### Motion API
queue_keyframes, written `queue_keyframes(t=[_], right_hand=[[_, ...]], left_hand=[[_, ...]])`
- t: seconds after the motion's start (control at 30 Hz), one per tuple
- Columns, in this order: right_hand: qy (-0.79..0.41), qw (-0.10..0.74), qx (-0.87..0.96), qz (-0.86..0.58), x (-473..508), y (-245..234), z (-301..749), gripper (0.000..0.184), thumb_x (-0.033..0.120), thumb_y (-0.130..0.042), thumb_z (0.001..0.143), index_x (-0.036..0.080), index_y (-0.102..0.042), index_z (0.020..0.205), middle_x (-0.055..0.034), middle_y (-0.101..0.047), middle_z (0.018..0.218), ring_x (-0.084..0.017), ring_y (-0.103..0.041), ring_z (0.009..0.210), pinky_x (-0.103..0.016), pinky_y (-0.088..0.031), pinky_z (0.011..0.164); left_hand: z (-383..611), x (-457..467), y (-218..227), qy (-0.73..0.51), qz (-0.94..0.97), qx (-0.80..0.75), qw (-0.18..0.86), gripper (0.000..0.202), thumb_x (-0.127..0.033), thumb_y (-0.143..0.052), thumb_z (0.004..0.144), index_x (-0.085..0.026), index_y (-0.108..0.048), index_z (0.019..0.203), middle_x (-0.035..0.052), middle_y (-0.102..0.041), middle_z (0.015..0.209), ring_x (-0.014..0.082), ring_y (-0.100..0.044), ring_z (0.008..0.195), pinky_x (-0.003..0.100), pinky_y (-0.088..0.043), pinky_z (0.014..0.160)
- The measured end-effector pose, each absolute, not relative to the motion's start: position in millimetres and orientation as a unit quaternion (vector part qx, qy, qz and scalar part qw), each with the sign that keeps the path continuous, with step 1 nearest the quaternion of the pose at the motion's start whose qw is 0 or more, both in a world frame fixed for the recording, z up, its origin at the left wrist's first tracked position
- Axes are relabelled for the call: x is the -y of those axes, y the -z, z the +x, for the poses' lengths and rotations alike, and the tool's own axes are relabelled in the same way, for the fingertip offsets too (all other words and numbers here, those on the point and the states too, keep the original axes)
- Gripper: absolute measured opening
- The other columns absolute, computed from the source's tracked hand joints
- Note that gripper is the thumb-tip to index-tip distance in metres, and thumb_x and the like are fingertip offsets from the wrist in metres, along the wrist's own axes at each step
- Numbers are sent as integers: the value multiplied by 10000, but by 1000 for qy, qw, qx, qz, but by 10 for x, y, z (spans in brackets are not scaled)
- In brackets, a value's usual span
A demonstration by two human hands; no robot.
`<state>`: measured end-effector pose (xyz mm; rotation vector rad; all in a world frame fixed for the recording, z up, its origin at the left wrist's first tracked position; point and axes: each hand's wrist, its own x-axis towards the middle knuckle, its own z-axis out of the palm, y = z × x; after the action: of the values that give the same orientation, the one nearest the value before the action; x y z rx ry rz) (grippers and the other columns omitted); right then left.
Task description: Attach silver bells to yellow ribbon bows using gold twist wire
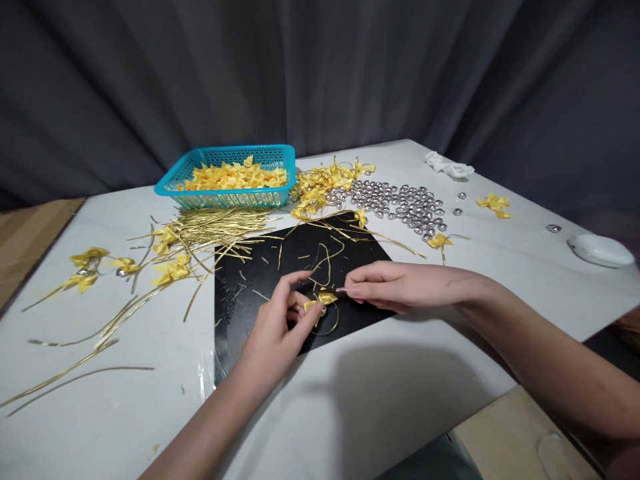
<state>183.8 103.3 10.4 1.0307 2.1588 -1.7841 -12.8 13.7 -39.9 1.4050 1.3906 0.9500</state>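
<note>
Over the black mat [260, 267], my left hand [283, 317] pinches a small yellow ribbon flower [327, 298] between thumb and fingers. Gold wire [337, 327] loops out from the flower, and more of it curls up above. A silvery bead seems to sit at the flower's middle, partly covered by my thumb. My right hand [387, 283] is closed around a thin, slim tool [341, 290] whose tip reaches the flower's upper edge. Its kind is too small to make out, since most of it is hidden in my fingers.
A turquoise basket [225, 199] of yellow ribbon pieces stands at the back, with gold wires [220, 227] piled before it. Silver beads [400, 203] and finished-looking flowers [325, 180] lie behind the mat. A white dish [600, 251] and crumpled tissue [449, 165] are at right.
</note>
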Motion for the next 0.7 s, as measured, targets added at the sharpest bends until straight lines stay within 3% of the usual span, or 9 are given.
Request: queue_keyframes(t=[0.4, 0.7], right_hand=[[683, 74, -636, 352, -1055, -38, 1848, 460, 597, -516, 810, 169, -382, 709, 79, -281, 530, -26, -208, 424, -141, -193, 358], [631, 96, -694, 333, -1054, -92, 1847, 453, 600, -484, 826, 159, -424, 737, 71, -319, 546, -23, -263, 426, -133, -236, 367]], left_hand=[[-128, -109, 404, -388, 562, -566, 463, 374, -311, -524, 831, -200, -407, 1169, -36, -528, 701, 119, -520, 644, 255, -440, 637], [-131, -127, 414, -389, 565, -562, 463, 365, -280, -518, 826, -195, -409, 1163, -38, -519, 694, 118, -512, 647, 253, -438, 635]])
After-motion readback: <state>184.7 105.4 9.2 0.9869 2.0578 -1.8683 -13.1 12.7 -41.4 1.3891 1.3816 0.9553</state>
